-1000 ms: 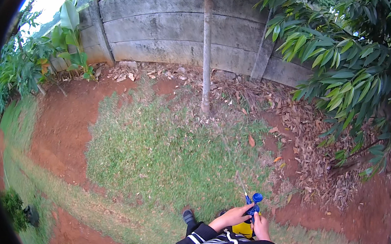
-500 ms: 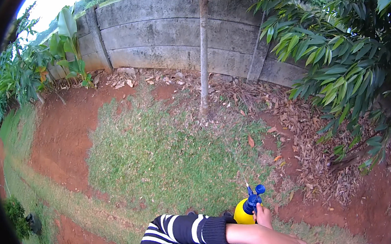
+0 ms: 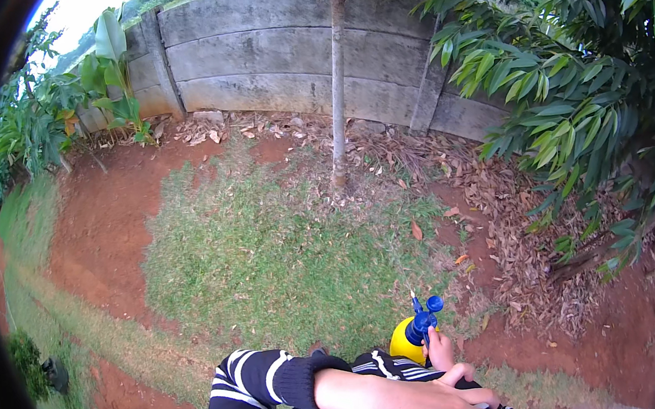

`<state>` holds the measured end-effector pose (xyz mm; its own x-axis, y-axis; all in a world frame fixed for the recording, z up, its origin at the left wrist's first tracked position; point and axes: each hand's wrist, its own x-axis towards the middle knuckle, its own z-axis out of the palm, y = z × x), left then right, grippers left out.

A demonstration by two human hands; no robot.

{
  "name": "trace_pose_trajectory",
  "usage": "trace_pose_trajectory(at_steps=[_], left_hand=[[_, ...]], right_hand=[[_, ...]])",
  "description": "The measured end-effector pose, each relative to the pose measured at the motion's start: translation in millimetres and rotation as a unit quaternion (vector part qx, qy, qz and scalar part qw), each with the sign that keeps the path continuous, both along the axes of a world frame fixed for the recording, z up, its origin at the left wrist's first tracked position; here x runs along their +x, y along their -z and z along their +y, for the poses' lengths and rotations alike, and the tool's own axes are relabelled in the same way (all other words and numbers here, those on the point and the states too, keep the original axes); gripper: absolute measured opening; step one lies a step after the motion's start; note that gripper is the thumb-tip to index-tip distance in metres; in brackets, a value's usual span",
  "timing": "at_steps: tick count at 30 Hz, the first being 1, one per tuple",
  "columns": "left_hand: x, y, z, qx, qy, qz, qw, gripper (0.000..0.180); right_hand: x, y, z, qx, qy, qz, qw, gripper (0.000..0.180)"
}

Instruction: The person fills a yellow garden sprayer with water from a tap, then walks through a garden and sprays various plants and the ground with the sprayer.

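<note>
My right hand (image 3: 439, 349) grips the blue top of a yellow pump spray bottle (image 3: 404, 343), which stands out in front of me on the right. The bottle's blue nozzle head (image 3: 424, 319) points up and away. My left arm crosses my body, and my left hand (image 3: 439, 406) lies over my right forearm. Its thumb and fingers are bent around the dark striped sleeve (image 3: 469, 383) there, just behind my right wrist. Both sleeves are dark with white stripes. My left hand hides most of the right forearm.
A slim tree trunk (image 3: 336, 82) rises from the grass (image 3: 284, 250) before a grey concrete wall (image 3: 246, 56). Leafy branches (image 3: 566, 96) hang at the right over dry leaves (image 3: 544, 260). Bare red soil (image 3: 105, 238) lies at the left.
My left forearm has shifted left, and its thumb and fingers now show around the right sleeve. The spray bottle stays in my right hand, almost in the same place.
</note>
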<state>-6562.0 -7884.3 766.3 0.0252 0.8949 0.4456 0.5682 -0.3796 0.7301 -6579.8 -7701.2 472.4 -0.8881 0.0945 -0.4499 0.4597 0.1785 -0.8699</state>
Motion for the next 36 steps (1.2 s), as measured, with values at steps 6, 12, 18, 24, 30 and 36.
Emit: trace_pose_trajectory(at_steps=[6,12,18,24,30,36], left_hand=[[18.9,5.5,4.3,0.050,-0.150,0.116,0.980,0.049],[6.2,0.7,-1.6,-0.074,-0.093,0.111,0.987,0.020],[13.5,10.3,-19.3,0.031,-0.207,0.111,0.972,0.035],[25.4,7.4,12.4,-0.076,-0.197,0.147,0.966,0.042],[15.7,3.0,4.2,-0.022,-0.198,0.128,0.972,0.021],[11.7,13.4,-18.7,-0.042,-0.151,0.100,0.983,0.026]], right_hand=[[-2.7,8.0,1.1,0.016,0.008,-0.015,1.000,0.047],[-4.2,19.6,1.6,0.000,-0.007,-0.001,1.000,0.047],[-5.9,18.5,-2.5,0.054,-0.049,0.059,0.996,0.049],[-7.9,14.5,-4.5,-0.029,-0.002,-0.030,0.999,0.047],[-5.9,13.5,-11.9,-0.032,-0.008,-0.010,0.999,0.047],[-1.2,14.4,-14.9,-0.002,-0.004,-0.014,1.000,0.047]])
